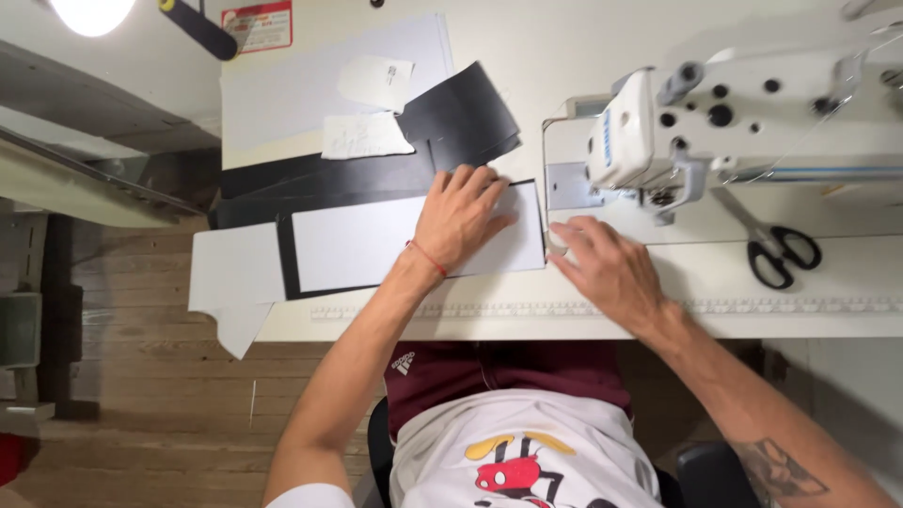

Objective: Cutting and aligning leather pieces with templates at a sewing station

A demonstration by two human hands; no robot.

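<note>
While the person sits at the white table (752, 282), both hands lie flat on the work, w/ nothing gripped. Left hand (458, 218) is spread wide, palm down, pressing on a white rectangular panel (362, 246) that has a black border; a thin red string is around that wrist. Right hand (602, 263) is also open, fingers (569, 229) stretched toward the panel's right edge, touching it or just beside it, I cannot tell exactly. This panel lies on the front part of the table, directly left of the sewing machine (715, 122), approx. in front of its needle area. Behind the panel are several black sheets (451, 122), overlapping, and on them two small white paper pieces (365, 136). More white sheets (235, 273) hang over the table's left edge. Black-handled scissors (776, 249) rest on the table at the right, near the machine base and well apart from both hands. A ruler strip (752, 307) runs along the table's front edge. Bright lamp (91, 13) shines at top left, wooden floor (150, 395) is below.
</note>
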